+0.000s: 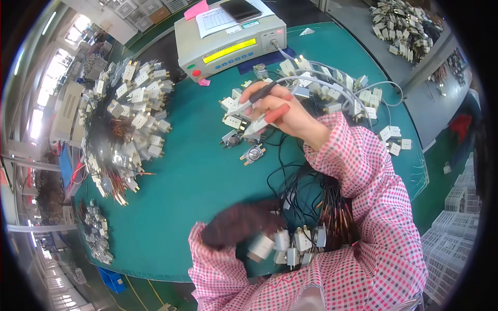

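My right hand [288,111] is bare and closed around two test clips, one with a black grip [262,92] and one with a red grip [276,113]. Their metal jaws point left, over several small white socket blocks [234,121] and a round-faced metal part [253,154]. Nearer to me, my left hand [241,223] wears a dark glove and is smeared by motion, its fingers indistinct. A blurred white block [261,248] is right by it; whether the hand holds it does not show. Beside that, more white blocks [303,239] lie with black wires [298,194].
A test instrument [231,44] with a lit yellow display stands at the back, a phone [240,9] and papers on top. Grey cables [332,85] run from it toward my right hand. A large heap of wired blocks [137,109] covers the left of the green table [194,171].
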A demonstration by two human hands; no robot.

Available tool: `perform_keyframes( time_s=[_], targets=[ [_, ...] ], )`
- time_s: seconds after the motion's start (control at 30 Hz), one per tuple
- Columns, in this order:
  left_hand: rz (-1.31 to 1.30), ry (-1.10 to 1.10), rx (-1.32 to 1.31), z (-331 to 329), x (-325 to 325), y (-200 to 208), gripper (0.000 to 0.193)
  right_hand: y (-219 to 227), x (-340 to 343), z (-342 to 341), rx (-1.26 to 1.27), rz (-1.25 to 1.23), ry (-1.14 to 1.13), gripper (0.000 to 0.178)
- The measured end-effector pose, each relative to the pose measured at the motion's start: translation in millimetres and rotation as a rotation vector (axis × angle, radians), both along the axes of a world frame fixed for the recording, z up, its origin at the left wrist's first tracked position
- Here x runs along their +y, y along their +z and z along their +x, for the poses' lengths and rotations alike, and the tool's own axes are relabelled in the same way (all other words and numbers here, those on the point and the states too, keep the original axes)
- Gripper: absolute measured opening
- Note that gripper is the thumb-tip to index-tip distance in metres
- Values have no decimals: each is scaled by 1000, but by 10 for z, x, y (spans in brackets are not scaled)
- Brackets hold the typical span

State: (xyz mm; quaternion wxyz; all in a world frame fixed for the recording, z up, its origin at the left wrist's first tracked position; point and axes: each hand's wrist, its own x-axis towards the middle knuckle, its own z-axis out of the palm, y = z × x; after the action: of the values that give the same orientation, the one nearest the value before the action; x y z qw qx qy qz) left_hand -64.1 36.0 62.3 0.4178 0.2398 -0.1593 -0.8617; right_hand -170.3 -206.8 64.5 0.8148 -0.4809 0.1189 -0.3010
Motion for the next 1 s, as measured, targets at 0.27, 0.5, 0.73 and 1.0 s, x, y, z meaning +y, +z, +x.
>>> perform_keyframes(
  time_s=[0.27, 0.5, 0.73, 1.0],
  targets=[
    [-463, 347, -2055, -119, -646, -151, 47, -68, -58, -70, 60, -127, -82, 21],
    [-672, 507, -2249, -154, -897, -422, 45, -98, -20, -115, 163, -222, -106, 20],
    [-269, 486, -1956, -194, -1171, -158, 56, -98, -22, -80, 137, -178, -94, 20],
    [-155, 490, -1422, -22, -1321, -328, 56, -72, -37, -61, 140, -290, -187, 19]
  ],
)
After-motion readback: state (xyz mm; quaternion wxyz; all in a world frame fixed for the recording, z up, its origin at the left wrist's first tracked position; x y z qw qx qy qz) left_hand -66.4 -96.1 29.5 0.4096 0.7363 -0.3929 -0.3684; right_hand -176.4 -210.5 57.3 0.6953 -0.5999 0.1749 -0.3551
